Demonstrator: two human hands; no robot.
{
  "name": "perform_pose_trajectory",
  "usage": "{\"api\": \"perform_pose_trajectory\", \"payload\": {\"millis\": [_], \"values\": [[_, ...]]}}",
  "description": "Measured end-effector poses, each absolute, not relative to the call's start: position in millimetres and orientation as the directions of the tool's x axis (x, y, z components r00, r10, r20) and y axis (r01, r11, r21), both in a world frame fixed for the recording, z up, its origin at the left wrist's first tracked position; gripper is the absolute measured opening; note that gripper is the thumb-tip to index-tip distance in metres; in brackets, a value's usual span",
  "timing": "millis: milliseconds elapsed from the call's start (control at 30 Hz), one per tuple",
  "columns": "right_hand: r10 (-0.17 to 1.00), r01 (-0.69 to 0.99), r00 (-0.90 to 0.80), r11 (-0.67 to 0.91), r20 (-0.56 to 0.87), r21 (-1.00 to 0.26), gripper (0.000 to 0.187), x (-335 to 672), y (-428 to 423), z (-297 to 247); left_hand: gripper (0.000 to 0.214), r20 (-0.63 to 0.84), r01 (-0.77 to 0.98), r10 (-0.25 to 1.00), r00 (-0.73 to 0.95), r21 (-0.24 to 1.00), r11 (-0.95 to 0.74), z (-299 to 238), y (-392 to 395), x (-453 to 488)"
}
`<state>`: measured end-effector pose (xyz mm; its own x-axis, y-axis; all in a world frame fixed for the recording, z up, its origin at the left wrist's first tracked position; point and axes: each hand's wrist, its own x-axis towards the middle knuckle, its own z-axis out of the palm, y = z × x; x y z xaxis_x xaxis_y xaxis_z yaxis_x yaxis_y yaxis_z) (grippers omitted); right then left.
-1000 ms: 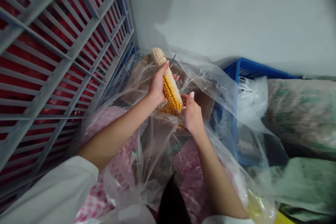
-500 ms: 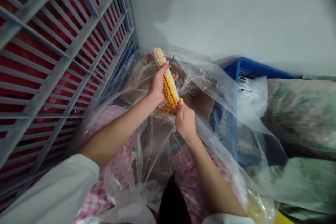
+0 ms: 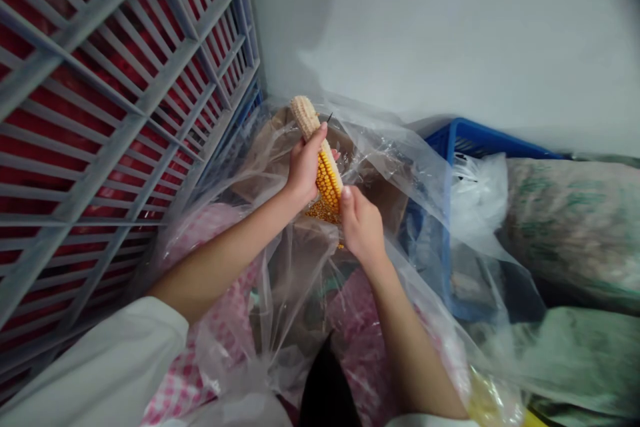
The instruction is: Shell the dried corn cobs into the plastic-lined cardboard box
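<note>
A corn cob [image 3: 320, 153] is held tilted over a clear plastic bag [image 3: 300, 260]; its far end is bare and pale, its near part still carries yellow kernels. My left hand [image 3: 303, 167] is wrapped round the cob's middle. My right hand [image 3: 361, 223] is closed on the cob's lower end, thumb pressed on the kernels. Loose kernels [image 3: 320, 212] lie in the bag just under the cob. A thin dark spike shows behind the cob.
A grey lattice crate wall [image 3: 115, 100] with red contents stands at the left. A blue plastic crate [image 3: 465, 147] with a white bag [image 3: 477, 190] sits at the right, beside greenish sacks [image 3: 570, 227]. Pink checked cloth [image 3: 185, 373] lies under the plastic. A white wall is behind.
My right hand has moved up from below the cob and closed on its lower end, covering more kernels. The left hand keeps its hold.
</note>
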<state>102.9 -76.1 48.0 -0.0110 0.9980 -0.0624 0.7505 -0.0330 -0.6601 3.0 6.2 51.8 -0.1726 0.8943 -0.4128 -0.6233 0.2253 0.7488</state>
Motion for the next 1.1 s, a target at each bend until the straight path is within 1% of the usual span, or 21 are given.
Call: {"api": "perform_pose_trajectory", "payload": {"millis": [67,133,267,367,467,533,567,633,667,700,800,833,933,967,1100], "values": [[0.987,0.75,-0.08,-0.035,-0.143,-0.66,0.05,99,-79,46,0.023,-0.422,-0.628,0.891,-0.169,0.743,0.233,51,6,3],[0.985,0.733,-0.097,-0.026,-0.142,-0.68,0.048,95,-80,42,0.022,-0.414,-0.63,0.897,-0.154,0.741,0.234,50,6,3],[0.997,0.7,-0.023,-0.035,-0.072,-0.713,0.047,89,-83,35,0.022,-0.39,-0.637,0.913,-0.12,0.735,0.23,48,5,3],[0.999,0.686,0.024,-0.046,-0.04,-0.726,0.047,85,-85,31,0.022,-0.403,-0.638,0.908,-0.117,0.731,0.243,47,4,3],[0.991,0.642,0.125,-0.113,-0.041,-0.758,0.049,83,-85,27,0.022,-0.405,-0.649,0.906,-0.124,0.724,0.235,48,3,4],[0.976,0.594,0.199,-0.188,-0.084,-0.782,0.052,84,-82,25,0.022,-0.388,-0.64,0.913,-0.13,0.735,0.221,48,2,4],[0.97,0.563,0.204,-0.227,-0.133,-0.794,0.054,86,-79,25,0.022,-0.38,-0.629,0.915,-0.134,0.746,0.218,48,2,5],[0.96,0.513,0.145,-0.279,-0.238,-0.812,0.06,93,-74,27,0.024,-0.37,-0.603,0.917,-0.151,0.769,0.211,47,1,6],[0.961,0.509,0.119,-0.276,-0.251,-0.815,0.063,97,-71,29,0.025,-0.364,-0.591,0.917,-0.162,0.78,0.205,46,1,6],[0.969,0.527,0.107,-0.247,-0.225,-0.813,0.064,100,-69,33,0.026,-0.355,-0.578,0.919,-0.175,0.792,0.196,46,0,7],[0.997,0.658,0.073,-0.078,-0.039,-0.749,0.055,106,-66,43,0.028,-0.329,-0.542,0.924,-0.196,0.822,0.177,45,-2,9],[0.999,0.694,0.03,-0.041,-0.028,-0.719,0.052,106,-66,45,0.029,-0.331,-0.534,0.924,-0.191,0.825,0.184,45,-3,10],[0.991,0.739,-0.08,-0.011,-0.103,-0.674,0.05,100,-69,45,0.029,-0.338,-0.534,0.929,-0.148,0.818,0.212,43,-6,12],[0.991,0.744,-0.084,-0.008,-0.105,-0.668,0.05,98,-70,43,0.029,-0.333,-0.536,0.933,-0.135,0.816,0.214,43,-6,13],[0.999,0.722,-0.032,0.002,-0.031,-0.691,0.048,92,-74,32,0.027,-0.307,-0.542,0.945,-0.115,0.816,0.199,39,-7,14]]}}
